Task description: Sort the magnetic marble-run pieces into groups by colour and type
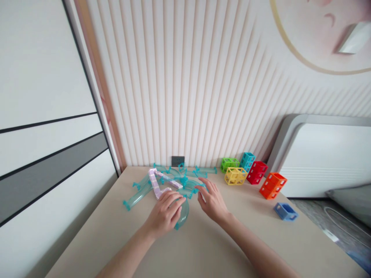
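My left hand [165,213] is closed, its fingers bent over a clear teal curved track piece [183,216] near the middle of the table. The hand hides part of that piece. To its right, my right hand [213,200] is open, with thumb and fingers apart. Its fingertips are beside other teal track pieces [189,186] in the pile; whether they touch cannot be made out. Behind my left hand lies a bent strip of pale purple and white pieces [154,183]. A long straight teal track piece [139,196] lies at the left of the pile.
At the right stand lattice blocks: green [230,164], yellow [235,176], turquoise [247,161], red [257,172], orange [273,185] and blue [285,211]. A ribbed wall [174,85] with a dark socket [177,161] rises behind the table [191,255]. A white cabinet [49,77] borders the left.
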The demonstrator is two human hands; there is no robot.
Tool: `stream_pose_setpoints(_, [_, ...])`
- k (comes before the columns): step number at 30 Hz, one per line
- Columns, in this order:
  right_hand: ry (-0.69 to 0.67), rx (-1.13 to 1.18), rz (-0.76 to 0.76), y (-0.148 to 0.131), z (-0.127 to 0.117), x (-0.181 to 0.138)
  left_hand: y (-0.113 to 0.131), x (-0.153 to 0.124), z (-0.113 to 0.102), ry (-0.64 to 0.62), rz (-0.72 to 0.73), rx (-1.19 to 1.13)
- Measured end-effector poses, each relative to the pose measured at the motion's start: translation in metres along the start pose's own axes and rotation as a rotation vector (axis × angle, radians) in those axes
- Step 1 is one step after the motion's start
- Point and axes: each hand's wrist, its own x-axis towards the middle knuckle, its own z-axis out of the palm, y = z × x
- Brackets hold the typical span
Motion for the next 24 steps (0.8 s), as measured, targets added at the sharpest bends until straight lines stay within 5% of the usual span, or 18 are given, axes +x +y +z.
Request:
stream_pose_setpoints(7, [0.019,-0.023,-0.033,-0.005,0.059,0.02,-0.039,-0.014,-0.005,0.004,-0.311,0.224])
stream_pose_setpoints(12, [-0.036,-0.047,-0.004,-0.001,0.057,0.007,-0.049,-0.019,-0.002,-0.076,-0.367,0.214])
stream_pose_setpoints(24, [-0.05,-0.099,0.003,0.007,0.049,0.004,-0.075,-0.032,0.006,-0.031,-0.453,0.234])
